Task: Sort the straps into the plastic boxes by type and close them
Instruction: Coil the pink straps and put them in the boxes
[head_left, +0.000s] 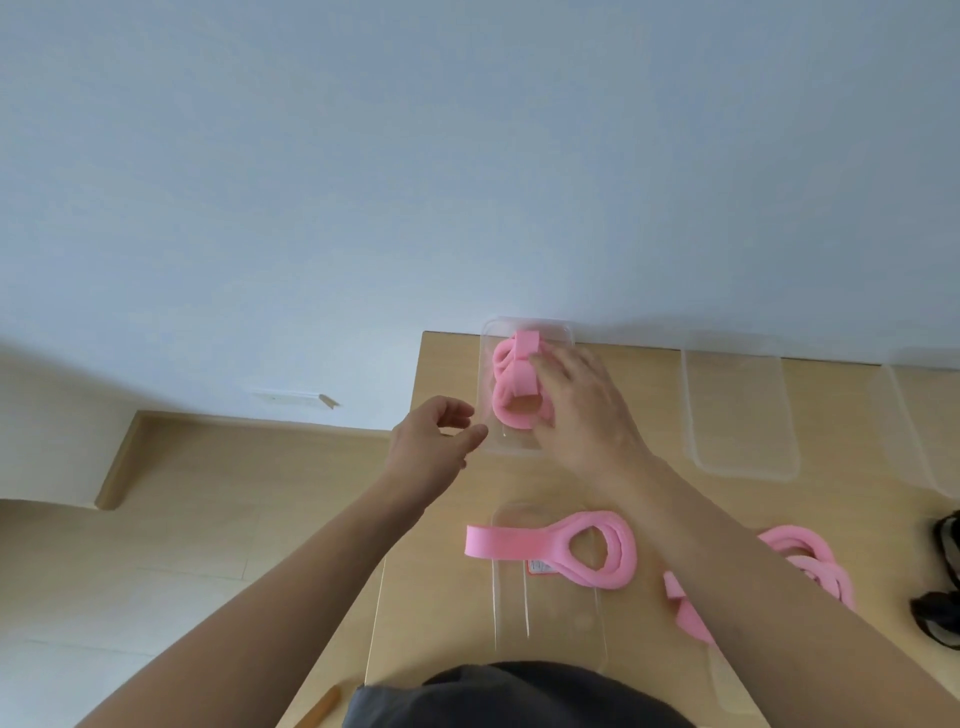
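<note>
A clear plastic box (506, 442) stands at the table's far left corner with coiled pink straps (511, 392) inside. My right hand (582, 400) rests flat on those straps, fingers spread, pressing them down. My left hand (434, 436) hovers just left of the box with curled, parted fingers and holds nothing. Another pink strap (597, 551) lies looped on a clear lid (545, 618) near me. More pink straps (810, 564) lie to the right, partly hidden by my right forearm. Black straps (940, 582) sit at the right edge.
A second clear box (740, 410) stands at the back right, and a third clear one (924, 431) is cut off by the frame edge. The wall runs right behind the table. The table's left edge drops to a wooden floor.
</note>
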